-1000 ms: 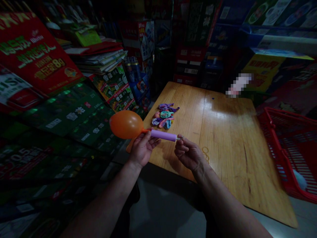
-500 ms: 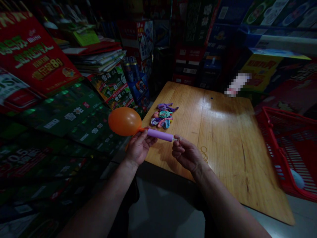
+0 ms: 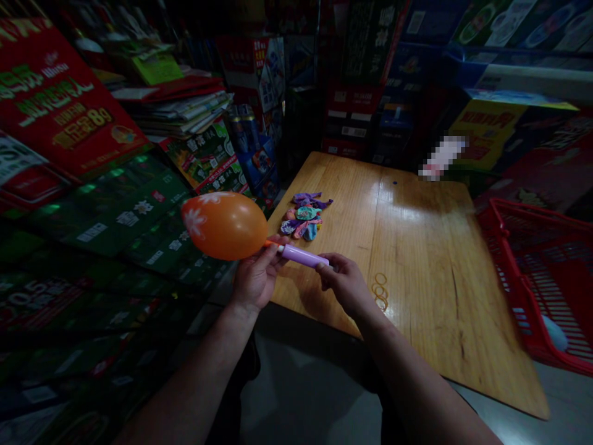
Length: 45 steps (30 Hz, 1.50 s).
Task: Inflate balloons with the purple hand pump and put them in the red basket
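An orange balloon (image 3: pixel 227 225) with white flower prints is partly inflated and points to the left. My left hand (image 3: pixel 257 275) pinches its neck around the white nozzle of a purple hand pump (image 3: pixel 303 255). At the pump's other end my right hand (image 3: pixel 345 281) is closed, with the thumb along the barrel; the handle is hidden in the fingers. Just beyond the hands, a pile of limp balloons (image 3: pixel 303 214) in purple, teal, pink and blue lies on the wooden table (image 3: pixel 417 247). Several yellowish rubber bands (image 3: pixel 380 289) rest right of my right hand.
A red shopping basket (image 3: pixel 523 290) with a pale blue round object (image 3: pixel 555 334) inside stands at the table's right. Stacked green drink cartons (image 3: pixel 125 216) crowd the left side, close to the balloon. More boxes (image 3: pixel 354 114) line the back. A small dark blue dot lies on the table.
The orange balloon has grown larger, and its white flower prints now show. My right hand has pushed in toward the pump barrel, so the rod no longer shows. My left hand keeps its hold.
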Tool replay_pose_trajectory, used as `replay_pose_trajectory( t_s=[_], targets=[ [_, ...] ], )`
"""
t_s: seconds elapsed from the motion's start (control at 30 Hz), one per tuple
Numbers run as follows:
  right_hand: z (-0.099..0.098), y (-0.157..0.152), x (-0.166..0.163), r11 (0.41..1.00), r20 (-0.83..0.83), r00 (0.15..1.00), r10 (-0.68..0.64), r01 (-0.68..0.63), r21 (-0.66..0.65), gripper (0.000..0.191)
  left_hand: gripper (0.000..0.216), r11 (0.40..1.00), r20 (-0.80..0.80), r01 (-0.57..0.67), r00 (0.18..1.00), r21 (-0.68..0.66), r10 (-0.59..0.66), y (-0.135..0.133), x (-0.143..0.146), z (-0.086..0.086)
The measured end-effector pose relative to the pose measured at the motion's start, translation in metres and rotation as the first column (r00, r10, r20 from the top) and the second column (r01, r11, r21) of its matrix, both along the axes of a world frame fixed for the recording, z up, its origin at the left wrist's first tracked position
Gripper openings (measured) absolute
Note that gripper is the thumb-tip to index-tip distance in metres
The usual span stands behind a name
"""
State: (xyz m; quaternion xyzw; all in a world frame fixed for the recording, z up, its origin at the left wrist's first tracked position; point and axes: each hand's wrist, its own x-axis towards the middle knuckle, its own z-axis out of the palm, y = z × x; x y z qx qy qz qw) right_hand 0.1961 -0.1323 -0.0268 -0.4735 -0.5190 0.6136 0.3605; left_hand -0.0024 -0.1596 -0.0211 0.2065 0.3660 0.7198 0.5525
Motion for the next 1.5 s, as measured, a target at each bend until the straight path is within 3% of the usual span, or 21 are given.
replay_pose_trajectory(
  t_s=[0.1,0.17,0.33,0.53,0.7,0.83,0.87,0.93,1.0,1.07,1.13,1.2,1.37,1.5],
  targets=[
    [-0.004,0.013,0.017,0.990,0.140,0.984,-0.112,0.098,0.104,0.031,0.011,0.991,0.073,-0.129,0.989,-0.030,0.131,0.004,-0.024,0.003],
    [-0.009,0.021,0.026,0.968,0.250,0.953,-0.168,0.111,0.227,0.030,0.010,0.988,0.073,-0.148,0.986,-0.040,0.150,0.005,-0.035,0.004],
    [-0.026,0.035,0.022,0.879,0.463,0.861,-0.208,-0.043,0.476,0.027,0.008,0.995,0.120,-0.076,0.989,-0.066,0.083,0.004,-0.033,0.003],
    [-0.038,0.048,0.009,0.798,0.621,0.723,-0.303,-0.163,0.580,0.032,0.007,0.993,0.216,0.016,0.976,-0.119,0.010,0.003,-0.024,-0.005],
    [-0.031,0.044,0.009,0.737,0.607,0.705,-0.368,-0.177,0.653,0.040,0.008,0.993,0.262,0.065,0.964,-0.100,-0.036,0.003,-0.024,-0.008],
    [-0.017,0.027,-0.004,0.684,0.438,0.794,-0.421,-0.039,0.729,0.027,0.007,0.993,0.259,0.087,0.964,-0.074,-0.065,0.002,-0.021,-0.008],
    [-0.014,0.021,-0.009,0.708,0.393,0.836,-0.383,-0.007,0.706,0.022,0.007,0.993,0.255,0.090,0.965,-0.075,-0.069,0.001,-0.018,-0.008],
    [-0.010,0.009,-0.019,0.812,0.297,0.926,-0.235,0.019,0.583,0.014,0.006,0.992,0.239,0.101,0.968,-0.077,-0.080,-0.002,-0.010,-0.008],
    [-0.008,-0.002,-0.030,0.922,0.154,0.987,-0.039,-0.024,0.386,0.015,0.007,0.989,0.219,0.120,0.971,-0.083,-0.099,-0.007,0.002,-0.008],
    [-0.005,-0.012,-0.038,0.971,-0.023,0.991,0.131,-0.123,0.205,0.020,0.010,0.986,0.181,0.129,0.977,-0.105,-0.108,-0.012,0.016,-0.009],
    [-0.002,-0.020,-0.043,0.973,-0.162,0.962,0.220,-0.205,0.109,0.026,0.016,0.979,0.124,0.137,0.985,-0.148,-0.120,-0.019,0.029,-0.011],
    [0.000,-0.025,-0.045,0.976,-0.221,0.951,0.216,-0.204,0.074,0.029,0.021,0.972,0.070,0.149,0.988,-0.181,-0.138,-0.025,0.040,-0.014],
    [0.001,-0.028,-0.041,0.987,-0.268,0.950,0.158,-0.163,0.005,0.029,0.018,0.980,0.043,0.138,0.990,-0.144,-0.134,-0.032,0.050,-0.022],
    [0.000,-0.027,-0.035,0.983,-0.285,0.944,0.166,-0.180,-0.024,0.031,0.029,0.975,0.074,0.164,0.985,-0.147,-0.154,-0.033,0.052,-0.022]
  ],
)
